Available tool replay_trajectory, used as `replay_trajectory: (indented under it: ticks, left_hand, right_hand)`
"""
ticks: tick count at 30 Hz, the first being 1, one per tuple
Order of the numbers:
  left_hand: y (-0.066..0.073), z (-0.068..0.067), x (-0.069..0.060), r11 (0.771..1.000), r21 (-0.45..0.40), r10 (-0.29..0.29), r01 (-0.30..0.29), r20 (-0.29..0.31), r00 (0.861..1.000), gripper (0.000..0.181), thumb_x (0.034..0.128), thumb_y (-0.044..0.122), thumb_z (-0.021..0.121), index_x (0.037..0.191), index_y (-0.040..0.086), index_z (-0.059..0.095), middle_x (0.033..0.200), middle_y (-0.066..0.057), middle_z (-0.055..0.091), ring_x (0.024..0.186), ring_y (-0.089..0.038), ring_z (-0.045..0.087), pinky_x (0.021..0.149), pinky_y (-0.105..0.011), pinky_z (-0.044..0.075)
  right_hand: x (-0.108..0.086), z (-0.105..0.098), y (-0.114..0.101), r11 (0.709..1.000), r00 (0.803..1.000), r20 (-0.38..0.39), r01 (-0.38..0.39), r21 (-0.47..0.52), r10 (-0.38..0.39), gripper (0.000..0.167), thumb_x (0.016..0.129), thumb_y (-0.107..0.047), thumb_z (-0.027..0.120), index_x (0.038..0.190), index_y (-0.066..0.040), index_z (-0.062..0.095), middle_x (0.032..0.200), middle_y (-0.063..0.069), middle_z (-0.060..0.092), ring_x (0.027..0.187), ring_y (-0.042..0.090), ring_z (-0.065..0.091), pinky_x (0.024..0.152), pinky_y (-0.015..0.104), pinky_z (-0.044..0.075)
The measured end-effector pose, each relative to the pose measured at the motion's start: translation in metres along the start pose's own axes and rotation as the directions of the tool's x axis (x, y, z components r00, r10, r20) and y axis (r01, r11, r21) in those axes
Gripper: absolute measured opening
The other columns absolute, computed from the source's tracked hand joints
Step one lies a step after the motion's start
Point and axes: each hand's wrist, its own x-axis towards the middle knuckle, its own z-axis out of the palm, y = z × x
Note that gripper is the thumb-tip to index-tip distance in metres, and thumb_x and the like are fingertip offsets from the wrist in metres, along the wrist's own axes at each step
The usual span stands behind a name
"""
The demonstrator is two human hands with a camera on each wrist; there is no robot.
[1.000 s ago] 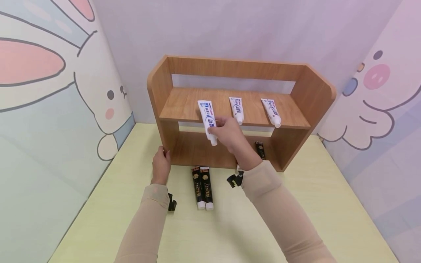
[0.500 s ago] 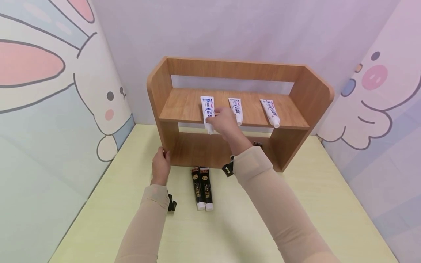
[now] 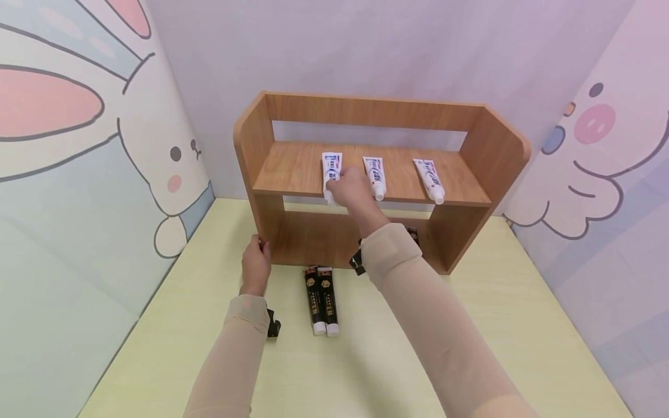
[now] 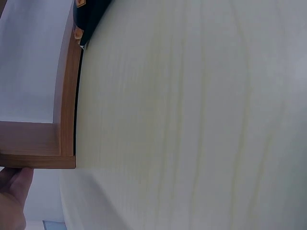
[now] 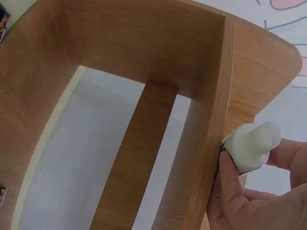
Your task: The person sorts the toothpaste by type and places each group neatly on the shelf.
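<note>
My right hand (image 3: 355,188) pinches a white toothpaste tube (image 3: 332,162) near its capped end. The tube lies over the left part of the upper shelf, its cap toward the front edge. In the right wrist view the white cap (image 5: 264,138) juts past the shelf edge, with thumb and fingers on both sides of it. Two more white toothpaste tubes, a middle one (image 3: 374,173) and a right one (image 3: 430,179), lie on the same shelf. My left hand (image 3: 256,266) touches the outer side of the wooden shelf unit (image 3: 375,109) at its lower left; its fingers are partly hidden.
Two black tubes (image 3: 321,299) with white caps lie side by side on the pale yellow table (image 3: 172,348), before the unit. Another black tube (image 3: 413,233) shows on the lower shelf at right, mostly behind my forearm. Walls with cartoon animals stand left and right.
My right hand has carried the white toothpaste tube back and down from in front of the upper shelf onto its left part. My left hand stays at the unit's side.
</note>
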Motion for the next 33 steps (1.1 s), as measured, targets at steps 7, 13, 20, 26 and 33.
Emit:
replay_trajectory:
  ticks: [7,13,20,26,33]
  left_hand:
    - [0.0002,-0.0001,-0.0008,1.000,-0.001,-0.001,0.001,0.002,1.000,0.025,0.1038,0.015,0.048,0.122,-0.003,0.049,0.110,-0.024,0.059,0.093,-0.037,0.059,0.076,-0.049,0.052]
    - [-0.0001,0.0003,-0.0006,1.000,-0.007,-0.002,0.002,-0.002,1.000,0.025,0.1035,0.015,0.049,0.122,-0.002,0.049,0.111,-0.024,0.059,0.094,-0.037,0.060,0.077,-0.050,0.052]
    - [-0.0003,-0.0002,-0.0004,1.000,-0.009,-0.003,0.003,0.002,1.000,0.025,0.1034,0.014,0.049,0.123,-0.002,0.048,0.112,-0.024,0.059,0.096,-0.037,0.060,0.078,-0.050,0.052]
    - [0.0019,-0.0014,-0.0011,1.000,-0.011,-0.010,0.010,0.013,1.000,0.025,0.1037,0.015,0.049,0.122,-0.002,0.048,0.113,-0.024,0.059,0.096,-0.037,0.060,0.079,-0.050,0.052]
    - [0.0015,-0.0019,-0.0009,0.999,-0.021,-0.023,0.024,0.020,1.000,0.026,0.1037,0.015,0.049,0.125,-0.001,0.048,0.118,-0.024,0.058,0.100,-0.037,0.059,0.082,-0.051,0.052]
  right_hand:
    - [0.0066,0.0033,-0.0045,0.997,1.000,-0.006,0.001,-0.081,-0.002,0.028,0.097,-0.027,0.062,0.114,-0.005,0.061,0.095,0.007,0.056,0.080,0.018,0.054,0.060,0.028,0.042]
    - [0.0056,0.0044,-0.0078,0.995,1.000,-0.005,-0.023,-0.102,0.023,0.029,0.097,-0.029,0.062,0.115,-0.006,0.061,0.095,0.006,0.057,0.080,0.018,0.056,0.060,0.027,0.043]
    - [0.0042,0.0070,-0.0101,0.993,0.999,-0.027,-0.041,-0.109,0.038,0.035,0.097,-0.031,0.063,0.119,-0.005,0.060,0.099,0.007,0.059,0.082,0.018,0.058,0.058,0.026,0.043]
    - [0.0050,0.0085,-0.0089,0.994,0.999,-0.040,-0.037,-0.105,0.033,0.039,0.096,-0.034,0.063,0.122,-0.005,0.059,0.098,0.006,0.058,0.080,0.017,0.057,0.057,0.026,0.042]
    - [0.0066,0.0085,-0.0074,0.994,1.000,-0.023,-0.018,-0.108,0.015,0.042,0.097,-0.037,0.061,0.125,-0.006,0.059,0.098,0.006,0.058,0.079,0.017,0.056,0.057,0.026,0.041]
